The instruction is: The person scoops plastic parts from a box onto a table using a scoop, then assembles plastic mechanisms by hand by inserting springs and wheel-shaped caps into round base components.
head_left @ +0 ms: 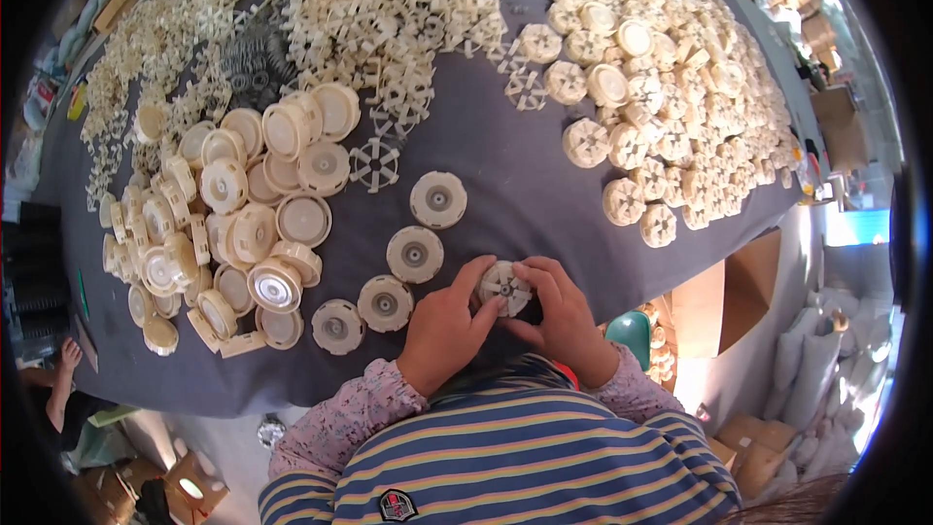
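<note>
While the left hand (437,332) and the right hand (564,321) are both grasping a spoked cream disc (506,282), just to the right of the row of four round caps (415,255), the main risk is probably lying in uneven pressure. If one side is pressing harder than the other, the disc could be tilting in the grip, and a thin spoke could be bending or cracking. If the fingertips are losing their hold, the disc could be dropping or rolling toward the person, since the hands are working close to the near edge of the dark cloth (505,165) that is lying under the row. A careless sideways nudge of the left hand could also be shifting the row's nearest cap (385,303); whether knuckles and cap are touching, I cannot tell.

The left fingers are curling around the disc's left side, their thumb resting low against its face; the right fingers are arching over its upper right edge. The disc itself is looking round and pale, with spokes radiating from a small, darker centre. The hands are hiding parts of its rim, and its underside is not showing.
</note>
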Motion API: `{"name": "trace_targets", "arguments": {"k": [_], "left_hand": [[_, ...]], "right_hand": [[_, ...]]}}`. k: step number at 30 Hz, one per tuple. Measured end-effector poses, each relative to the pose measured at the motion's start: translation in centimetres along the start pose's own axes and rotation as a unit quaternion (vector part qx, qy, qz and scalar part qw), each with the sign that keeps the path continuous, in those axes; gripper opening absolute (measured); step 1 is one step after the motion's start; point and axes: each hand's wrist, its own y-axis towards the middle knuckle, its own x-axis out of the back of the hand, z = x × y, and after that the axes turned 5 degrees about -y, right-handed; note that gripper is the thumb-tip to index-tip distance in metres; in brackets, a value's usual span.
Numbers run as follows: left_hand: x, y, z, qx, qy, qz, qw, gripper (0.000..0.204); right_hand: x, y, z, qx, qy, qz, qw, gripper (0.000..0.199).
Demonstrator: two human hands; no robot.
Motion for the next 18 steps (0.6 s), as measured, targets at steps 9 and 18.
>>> {"name": "trace_targets", "arguments": {"k": [9,18], "left_hand": [[6.4,-1.1,-3.4,-0.053,0.211,-0.121,0.968,0.07],[5.9,2.3,-3.3,0.039,0.403,-0.035,0.914,0.078]], "right_hand": [[13.5,4.6,-14.7,-0.142,-0.157,-0.313,0.926,0.058],[7.1,16.0,-9.0,0.031,-0.323,-0.196,0.925,0.015]]}}
